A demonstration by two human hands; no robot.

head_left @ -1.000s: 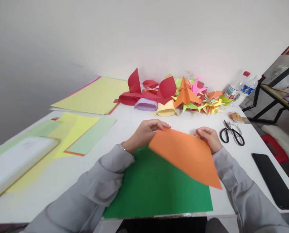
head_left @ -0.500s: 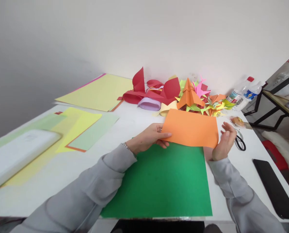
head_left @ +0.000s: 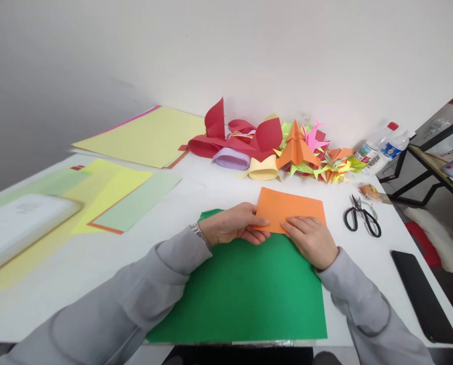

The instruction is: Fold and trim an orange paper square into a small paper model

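An orange sheet of paper (head_left: 275, 205) is above the far part of a large green sheet (head_left: 245, 294). My left hand (head_left: 239, 223) pinches its near left corner, thumb on top and fingers beneath. Over its near right edge lies my right hand (head_left: 310, 238), fingers close together on the orange surface; my right thumb is hard to make out. The green sheet lies on the white table, its far left corner partly behind my left wrist.
Black-handled scissors (head_left: 359, 215) and a black flat case (head_left: 424, 296) lie at right. Folded paper pieces (head_left: 297, 149) and plastic bottles (head_left: 388, 149) line the wall. At left are coloured sheets (head_left: 135, 200), a pale yellow sheet (head_left: 143, 137) and a white box-like object (head_left: 21, 223).
My right hand has moved left from beside the orange paper onto its near edge. The paper has dropped slightly and looks flatter. The scissors now show fully.
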